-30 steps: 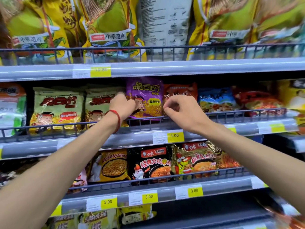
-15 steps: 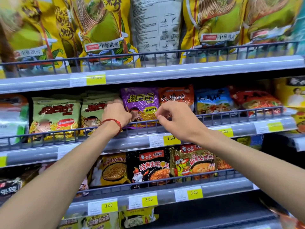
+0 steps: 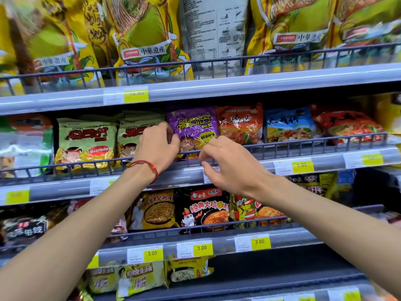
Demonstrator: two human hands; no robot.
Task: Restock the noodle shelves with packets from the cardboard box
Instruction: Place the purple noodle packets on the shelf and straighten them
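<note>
A purple noodle packet (image 3: 193, 124) stands upright on the middle shelf behind the wire rail (image 3: 303, 146), between green packets (image 3: 86, 140) and an orange packet (image 3: 239, 122). My left hand (image 3: 157, 146), with a red cord at the wrist, has its fingers curled round the purple packet's left edge. My right hand (image 3: 230, 166) hovers just in front of the rail below the packet's right side, fingers loosely curled and holding nothing. The cardboard box is out of view.
Large yellow noodle bags (image 3: 147, 33) fill the top shelf. A blue packet (image 3: 288, 124) and red packets sit further right on the middle shelf. Black and yellow packets (image 3: 206, 209) line the shelf below, with yellow price tags along each shelf edge.
The purple packet has settled lower behind the rail. My right hand has come off it and drawn back in front of the rail. My left hand stays at its left edge.
</note>
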